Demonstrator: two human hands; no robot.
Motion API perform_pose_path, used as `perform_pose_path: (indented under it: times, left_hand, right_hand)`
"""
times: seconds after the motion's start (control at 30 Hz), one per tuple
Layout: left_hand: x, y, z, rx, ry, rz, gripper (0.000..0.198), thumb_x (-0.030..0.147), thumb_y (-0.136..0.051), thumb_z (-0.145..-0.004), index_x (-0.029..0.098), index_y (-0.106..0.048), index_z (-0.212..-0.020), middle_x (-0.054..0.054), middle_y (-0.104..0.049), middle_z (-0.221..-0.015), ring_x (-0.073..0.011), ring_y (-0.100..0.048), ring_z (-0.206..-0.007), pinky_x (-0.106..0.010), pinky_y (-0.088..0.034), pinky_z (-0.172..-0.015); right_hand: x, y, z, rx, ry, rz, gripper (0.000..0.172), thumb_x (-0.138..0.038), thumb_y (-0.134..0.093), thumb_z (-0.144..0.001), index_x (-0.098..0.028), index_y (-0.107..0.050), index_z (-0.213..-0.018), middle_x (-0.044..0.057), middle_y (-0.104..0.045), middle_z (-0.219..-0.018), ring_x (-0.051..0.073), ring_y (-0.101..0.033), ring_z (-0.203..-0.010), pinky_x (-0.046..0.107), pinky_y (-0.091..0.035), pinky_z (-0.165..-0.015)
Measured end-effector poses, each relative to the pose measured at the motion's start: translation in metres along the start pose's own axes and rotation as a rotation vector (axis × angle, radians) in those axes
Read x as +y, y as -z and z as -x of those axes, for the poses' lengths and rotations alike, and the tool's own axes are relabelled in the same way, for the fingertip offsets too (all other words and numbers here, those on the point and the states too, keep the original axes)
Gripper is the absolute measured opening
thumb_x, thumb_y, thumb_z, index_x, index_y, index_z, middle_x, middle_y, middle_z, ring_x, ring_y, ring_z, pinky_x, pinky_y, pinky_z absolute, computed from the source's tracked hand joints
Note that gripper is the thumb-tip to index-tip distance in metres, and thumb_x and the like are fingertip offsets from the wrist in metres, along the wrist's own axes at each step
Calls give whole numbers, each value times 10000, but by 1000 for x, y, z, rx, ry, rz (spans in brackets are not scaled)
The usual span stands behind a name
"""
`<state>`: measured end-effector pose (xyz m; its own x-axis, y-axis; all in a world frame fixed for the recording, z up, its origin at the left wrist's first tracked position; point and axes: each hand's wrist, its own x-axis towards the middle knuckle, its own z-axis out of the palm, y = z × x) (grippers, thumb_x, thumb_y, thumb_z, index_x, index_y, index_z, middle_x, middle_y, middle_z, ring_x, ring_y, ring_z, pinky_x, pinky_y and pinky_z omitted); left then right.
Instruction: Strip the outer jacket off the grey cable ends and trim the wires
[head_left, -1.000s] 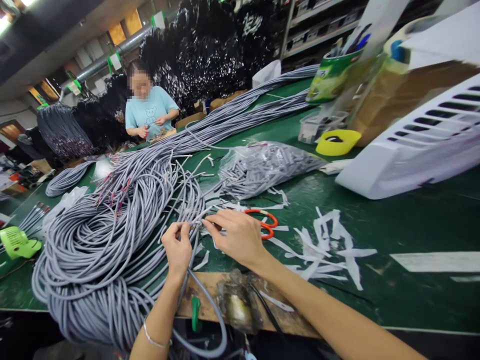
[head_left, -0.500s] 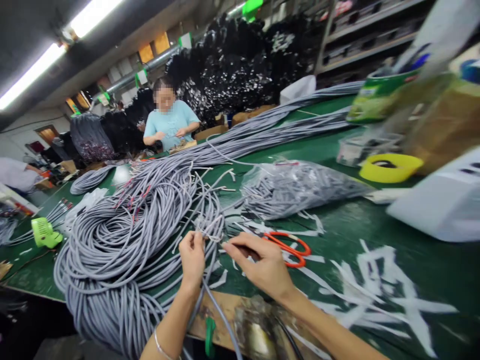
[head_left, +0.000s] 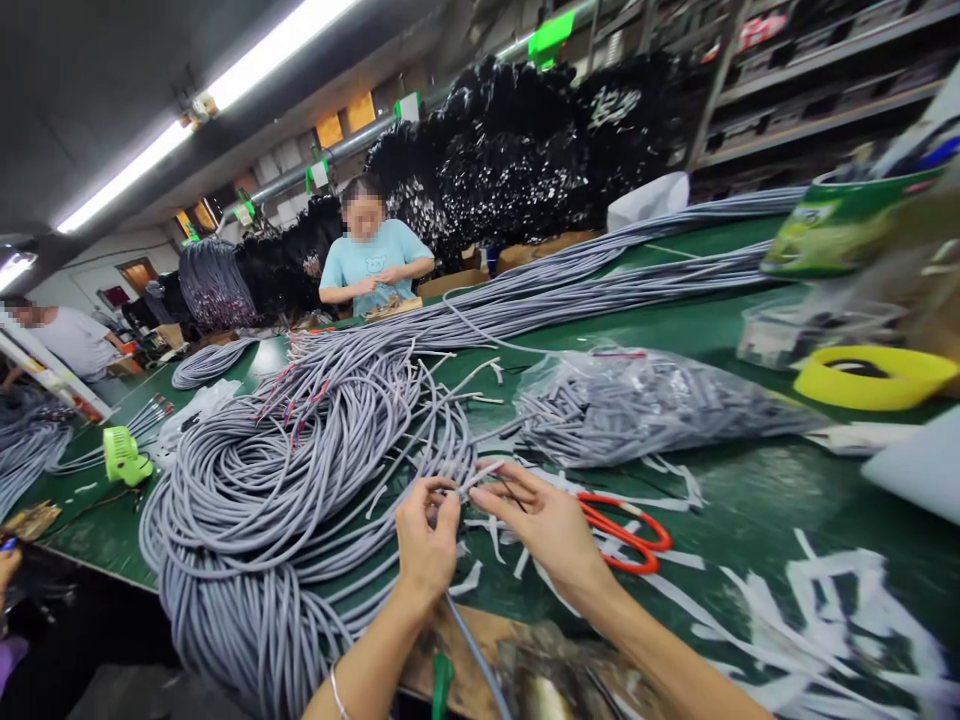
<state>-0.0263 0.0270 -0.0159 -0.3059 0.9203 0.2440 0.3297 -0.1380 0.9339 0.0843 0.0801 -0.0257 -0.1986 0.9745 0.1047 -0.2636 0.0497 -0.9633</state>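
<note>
My left hand (head_left: 424, 535) pinches the end of a grey cable (head_left: 474, 652) that runs down past the table edge. My right hand (head_left: 546, 520) is closed in a pinch on the thin wire tips (head_left: 480, 477) sticking out of that cable end, just right of the left hand. Both hands hover over the green table (head_left: 757, 500) beside a big coil of grey cables (head_left: 255, 500). Orange-handled scissors (head_left: 626, 530) lie just right of my right hand.
A clear bag of short grey pieces (head_left: 645, 405) lies behind the scissors. White paper strips (head_left: 825, 610) litter the right. A yellow ring (head_left: 874, 377) and green can (head_left: 840, 225) stand far right. A small green fan (head_left: 124, 458) sits left. A person in a light blue shirt (head_left: 375, 262) works opposite.
The view has swung up and to the left. Both hands stay at the cable end, now drawn closer together, the right fingers pinching the wire tips.
</note>
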Motion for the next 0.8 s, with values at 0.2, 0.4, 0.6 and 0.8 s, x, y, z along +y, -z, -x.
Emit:
perform_pose_path:
  times: [0.2, 0.4, 0.6, 0.8]
  left_hand:
    - [3, 0, 1, 130, -129, -110, 102, 163, -494, -776, 163, -595, -763, -16, -593, -686, -140, -517, -639, -246, -378, -648]
    - [20, 51, 4, 547, -146, 353, 100, 137, -567, -764, 172, -576, -671, 46, -469, -511, -83, -367, -464, -182, -297, -464]
    - [82, 209, 91, 854, -174, 643, 412, 168, -210, -924, 177, -477, -610, 64, -424, -447, -50, -321, -391, -118, -333, -424]
    - [91, 294, 252, 1438, 8, 778, 543, 22, -75, -826, 159, -436, -445, 61, -450, -378, -56, -383, -313, -145, -384, -354]
  right_hand:
    - [-8, -2, 9, 7, 71, -29, 410, -328, -694, -539, -165, -577, -897, -12, -586, -598, 111, -498, -501, 225, -384, -458]
    - [-15, 6, 8, 135, 159, -55, 283, -251, -622, -545, -177, -604, -817, -35, -524, -564, 95, -446, -486, 212, -332, -433]
    - [-10, 10, 6, 99, 200, 160, 180, -316, -589, -557, -179, -624, -668, 37, -636, -676, 164, -558, -633, 264, -450, -544]
    - [3, 8, 11, -80, 208, 346, 225, -373, -564, -593, -187, -653, -683, 53, -679, -693, 194, -613, -623, 305, -497, -595]
